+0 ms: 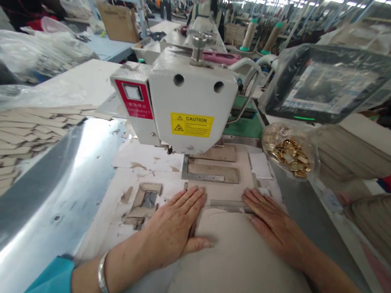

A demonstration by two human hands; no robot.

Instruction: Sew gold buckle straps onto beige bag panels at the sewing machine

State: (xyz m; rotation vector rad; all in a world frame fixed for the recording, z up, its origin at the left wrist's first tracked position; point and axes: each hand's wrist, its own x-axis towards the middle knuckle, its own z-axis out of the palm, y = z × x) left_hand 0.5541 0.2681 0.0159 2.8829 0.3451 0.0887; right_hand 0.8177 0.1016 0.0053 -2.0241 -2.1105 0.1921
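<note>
A large beige fabric piece (238,269) lies below the head of a white sewing machine (194,99), its far part reaching under a metal clamp frame (209,177). My left hand (176,224) rests flat at the left edge of the fabric, fingers stretched forward and thumb out to the right over it. On the right side my right hand (274,223) lies with fingers extended across the fabric's edge, near a metal strip. Neither hand grasps anything. Left of my left hand, a beige patch with a square opening (143,201) sits on white backing.
Stacked beige strips (23,141) cover the left side. A plastic bag of gold metal parts (291,155) lies at the right, below a wrapped screen (332,89). More folded fabric (380,224) is at the far right. People stand in the background.
</note>
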